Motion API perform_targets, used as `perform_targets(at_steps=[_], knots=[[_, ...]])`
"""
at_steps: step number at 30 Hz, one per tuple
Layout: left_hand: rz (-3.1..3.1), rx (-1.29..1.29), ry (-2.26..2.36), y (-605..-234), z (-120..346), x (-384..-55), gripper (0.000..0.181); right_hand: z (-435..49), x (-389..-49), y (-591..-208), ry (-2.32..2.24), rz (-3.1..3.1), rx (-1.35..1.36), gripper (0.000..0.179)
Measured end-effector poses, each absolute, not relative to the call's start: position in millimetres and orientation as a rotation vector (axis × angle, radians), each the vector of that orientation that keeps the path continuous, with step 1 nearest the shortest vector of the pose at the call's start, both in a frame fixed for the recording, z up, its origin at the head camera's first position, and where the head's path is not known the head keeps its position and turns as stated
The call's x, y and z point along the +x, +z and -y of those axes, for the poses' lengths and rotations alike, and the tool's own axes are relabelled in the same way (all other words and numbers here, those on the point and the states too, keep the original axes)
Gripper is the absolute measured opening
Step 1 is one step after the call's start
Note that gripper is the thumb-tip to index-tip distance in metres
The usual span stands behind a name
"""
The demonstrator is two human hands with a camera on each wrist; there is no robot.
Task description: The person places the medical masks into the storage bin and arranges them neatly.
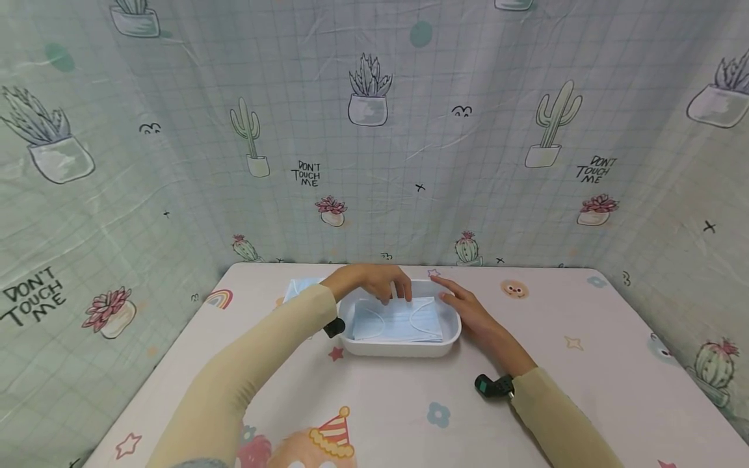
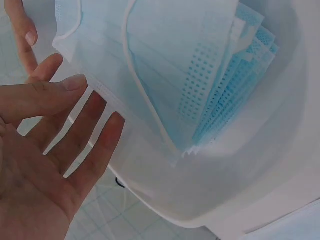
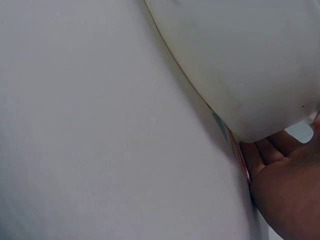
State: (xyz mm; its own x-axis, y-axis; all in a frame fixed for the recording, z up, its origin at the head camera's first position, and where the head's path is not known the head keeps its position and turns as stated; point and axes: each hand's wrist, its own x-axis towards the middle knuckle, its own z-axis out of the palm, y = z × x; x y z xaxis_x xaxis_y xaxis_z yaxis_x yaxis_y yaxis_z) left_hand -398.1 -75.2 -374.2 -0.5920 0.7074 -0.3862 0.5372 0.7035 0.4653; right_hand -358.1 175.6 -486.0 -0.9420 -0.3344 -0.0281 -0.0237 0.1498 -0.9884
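Observation:
A white plastic box [image 1: 398, 350] with rounded corners stands on the table and holds a stack of light blue face masks [image 1: 404, 322]. The top mask shows its white ear loops. My left hand [image 1: 383, 281] reaches over the box's far left side, fingers pointing down; in the left wrist view its thumb and fingertips [image 2: 117, 120] are right at the mask's edge, with no mask clearly pinched. At the box's right end, my right hand [image 1: 473, 315] holds the wall, thumb over the rim. In the right wrist view its fingers [image 3: 265, 150] bend against the outside.
Another light blue mask [image 1: 300, 286] lies on the table behind the left forearm, partly hidden by it. The white tabletop [image 1: 556, 409] has printed cartoon figures. A curtain [image 1: 409, 162] with cactus prints hangs behind and on both sides.

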Motion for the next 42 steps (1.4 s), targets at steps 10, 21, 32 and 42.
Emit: perform_targets(at_steps=[10, 21, 32, 42], knots=[[-2.3, 0.994, 0.587, -371.3, 92.2, -400.6, 0.041, -177.5, -357.9, -486.7, -1.89, -2.162, -0.357, 0.052], [-2.407, 0.862, 1.013, -374.5, 137.3, -391.9, 0.039, -177.4, -356.4, -487.2, -1.917, -2.136, -0.4, 0.051], [-2.628, 0.586, 1.43, -378.7, 204.5, -375.2, 0.038, -177.2, -357.4, -486.8, -1.941, -2.118, -0.422, 0.053], [-2.683, 0.215, 1.775, -413.8, 248.4, -355.6, 0.052, -177.1, -357.7, -487.1, -1.932, -2.122, -0.422, 0.052]])
